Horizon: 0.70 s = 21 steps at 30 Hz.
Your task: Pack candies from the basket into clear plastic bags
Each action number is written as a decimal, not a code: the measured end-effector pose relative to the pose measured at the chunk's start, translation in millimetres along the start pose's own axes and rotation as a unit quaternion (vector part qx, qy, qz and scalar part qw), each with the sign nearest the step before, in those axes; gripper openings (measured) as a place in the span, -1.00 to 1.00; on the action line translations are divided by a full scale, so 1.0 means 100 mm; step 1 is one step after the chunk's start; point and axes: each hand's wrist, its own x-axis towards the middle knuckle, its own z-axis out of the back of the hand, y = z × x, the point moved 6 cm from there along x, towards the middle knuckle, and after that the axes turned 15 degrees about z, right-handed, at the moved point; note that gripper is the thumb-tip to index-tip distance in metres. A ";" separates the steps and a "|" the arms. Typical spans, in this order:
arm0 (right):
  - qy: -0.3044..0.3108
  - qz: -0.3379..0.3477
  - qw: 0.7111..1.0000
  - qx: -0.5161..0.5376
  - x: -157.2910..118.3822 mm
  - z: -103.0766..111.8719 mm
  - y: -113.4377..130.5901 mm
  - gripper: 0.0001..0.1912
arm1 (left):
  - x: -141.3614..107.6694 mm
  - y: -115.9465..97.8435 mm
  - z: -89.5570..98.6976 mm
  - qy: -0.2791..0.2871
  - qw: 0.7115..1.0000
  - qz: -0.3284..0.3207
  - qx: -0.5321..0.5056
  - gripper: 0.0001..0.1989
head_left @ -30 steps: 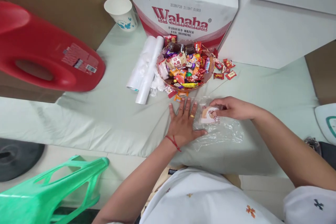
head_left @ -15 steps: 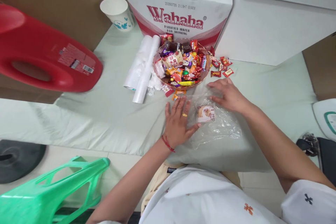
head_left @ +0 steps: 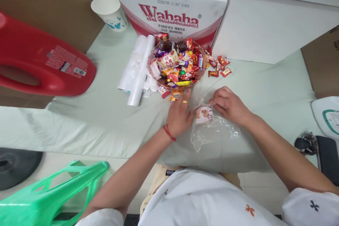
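A clear plastic bag lies crumpled on the cloth-covered table, with a small round wrapped pastry, its label in dark red print, at its upper left part. My right hand is closed, thumb and fingertips pinching the bag's upper edge just right of the pastry. Left of the bag rests my left hand, a ring on its stretched forefinger and the thumb held apart, close to the bag's edge. Its other fingers are partly hidden. Orange-wrapped candy lies just beyond its fingertips.
A glass bowl of mixed candies stands ahead, with loose candies beside it. White plastic rolls, a paper cup, a red jug and a Wahaha carton surround it. A phone lies right.
My right hand has closed from spread fingers onto the bag's edge. My left hand has slid off the bag's left side, its fingers drawn in. The view has shifted slightly.
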 end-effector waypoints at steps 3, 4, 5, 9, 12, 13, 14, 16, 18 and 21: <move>-0.024 0.015 1.000 0.001 -0.12 -0.03 0.04 -0.77 | -0.04 0.20 0.03 0.015 0.994 0.068 -0.086 -0.56; -0.031 0.022 0.999 0.000 -0.15 -0.04 0.05 -0.75 | -0.06 0.26 0.06 0.012 0.990 0.085 -0.112 -0.66; -0.037 0.030 0.999 -0.001 -0.17 -0.06 0.06 -0.73 | -0.09 0.30 0.10 0.007 0.986 0.097 -0.134 -0.73; -0.033 0.067 0.997 -0.009 -0.28 -0.15 0.13 -0.62 | -0.21 0.37 0.23 -0.003 0.983 0.080 -0.163 -0.83; 0.000 0.084 0.996 -0.007 -0.40 -0.22 0.20 -0.50 | -0.31 0.39 0.30 -0.008 0.992 0.030 -0.120 -0.81; 0.013 0.083 0.996 -0.006 -0.45 -0.24 0.23 -0.45 | -0.34 0.41 0.31 -0.012 0.996 0.011 -0.092 -0.80; 0.025 0.080 0.996 -0.004 -0.51 -0.25 0.25 -0.41 | -0.37 0.42 0.33 -0.016 0.998 -0.009 -0.061 -0.79; 0.036 0.069 0.997 -0.001 -0.60 -0.28 0.28 -0.35 | -0.44 0.45 0.36 -0.026 0.998 -0.048 -0.008 -0.79; 0.035 0.057 0.998 0.000 -0.67 -0.29 0.31 -0.32 | -0.51 0.46 0.41 -0.031 0.996 -0.079 0.015 -0.78; 0.031 0.039 0.999 0.002 -0.72 -0.32 0.32 -0.34 | -0.57 0.41 0.54 -0.042 0.996 -0.075 -0.014 -0.76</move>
